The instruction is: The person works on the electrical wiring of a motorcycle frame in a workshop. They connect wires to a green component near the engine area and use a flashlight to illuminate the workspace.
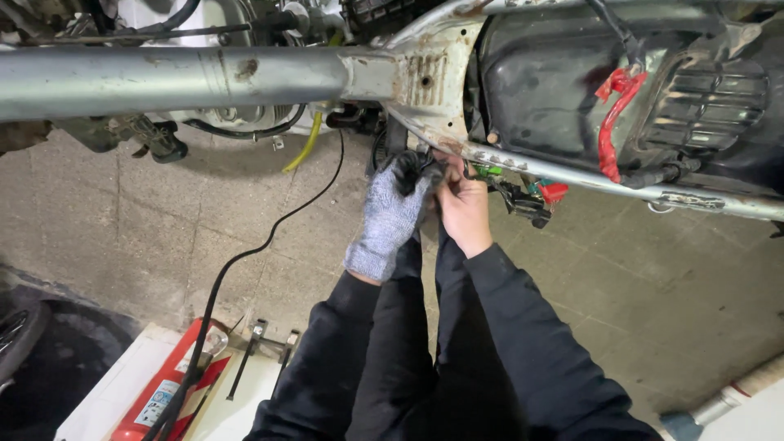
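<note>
My left hand [390, 220], in a grey knit glove with black fingertips, closes on a black wiring bundle [415, 167] just under the silver motorcycle frame tube [204, 77]. Bare, my right hand [464, 206] pinches the same bundle from the right, close to the frame's lower rail [588, 181]. A cluster of green, red and black connectors [531, 196] hangs from the rail beside my right hand. What my fingertips touch exactly is hidden by the bundle.
A red wire strap [614, 122] hangs over the black underside panel at upper right. A black cable [245, 253] trails across the concrete floor. A red fire extinguisher [167, 388] and metal tools [261, 347] lie on a white board at bottom left.
</note>
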